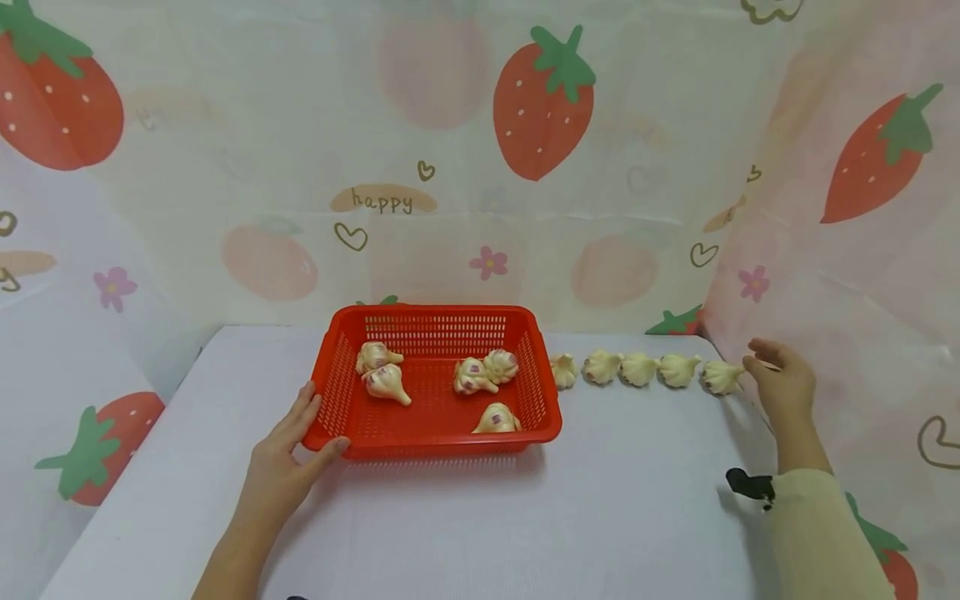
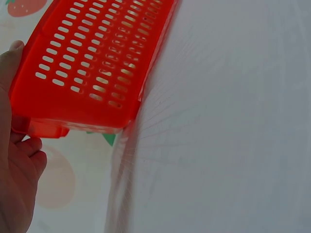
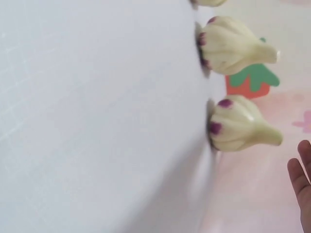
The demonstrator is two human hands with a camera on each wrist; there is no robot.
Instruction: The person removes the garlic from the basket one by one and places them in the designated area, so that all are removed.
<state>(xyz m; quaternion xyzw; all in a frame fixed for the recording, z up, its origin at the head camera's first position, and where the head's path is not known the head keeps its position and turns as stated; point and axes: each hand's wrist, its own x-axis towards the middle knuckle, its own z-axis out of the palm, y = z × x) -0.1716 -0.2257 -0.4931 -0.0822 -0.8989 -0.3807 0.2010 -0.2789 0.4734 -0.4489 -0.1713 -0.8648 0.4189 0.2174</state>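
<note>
A red plastic basket (image 1: 427, 444) with slotted walls stands on the table, several garlic bulbs (image 1: 386, 383) lying inside it. My left hand (image 1: 285, 462) holds its front left corner, thumb over the front rim and fingers along the left side. To the right of the basket, several more bulbs (image 1: 637, 368) form a row. At the row's right end is the last bulb (image 1: 722, 377), its stem pointing toward my right hand (image 1: 783, 387). In the right wrist view, the fingers (image 3: 297, 174) are extended just off the stem of that end bulb (image 3: 240, 124), holding nothing.
The table (image 1: 450, 533) has a white cover. A curtain (image 1: 450, 167) printed with strawberries closes in the back and both sides, and its right side comes close to my right hand. A small black object (image 1: 750, 485) sits at the right sleeve's cuff (image 1: 806, 492).
</note>
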